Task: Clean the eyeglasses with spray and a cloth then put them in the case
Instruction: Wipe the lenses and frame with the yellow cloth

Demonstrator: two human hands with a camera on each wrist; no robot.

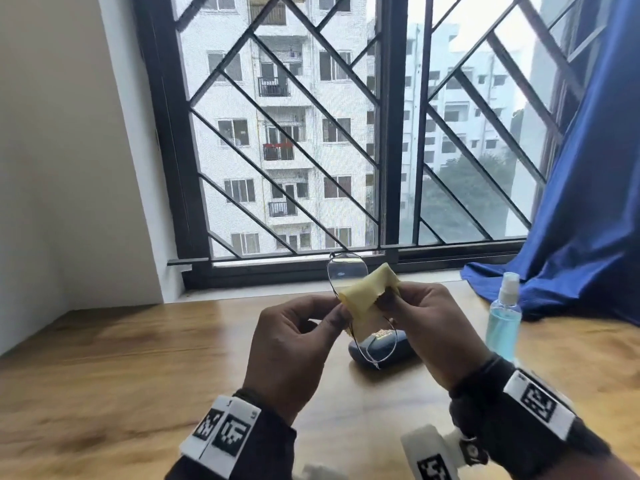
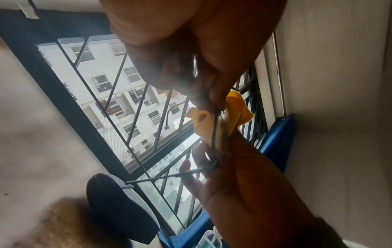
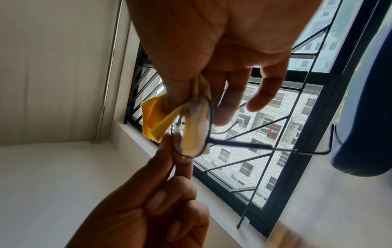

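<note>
I hold thin dark-rimmed eyeglasses [image 1: 347, 271] upright above the table, temples unfolded. My left hand [image 1: 341, 309] pinches the frame's edge between thumb and fingertips; in the right wrist view the left hand [image 3: 177, 159] grips the bottom of the rim [image 3: 192, 132]. My right hand [image 1: 388, 299] pinches a yellow cloth [image 1: 367, 291] around one lens, with the other fingers loose. The cloth [image 3: 152, 117] is folded over both faces of that lens. A dark blue case [image 1: 384, 351] lies shut on the table under the glasses. The blue spray bottle [image 1: 504, 317] stands to the right.
The wooden table [image 1: 138, 375] runs up to a barred window [image 1: 284, 133]. A blue curtain [image 1: 581, 220] hangs at the right and pools on the sill behind the bottle. A white wall [image 1: 52, 168] stands at the left.
</note>
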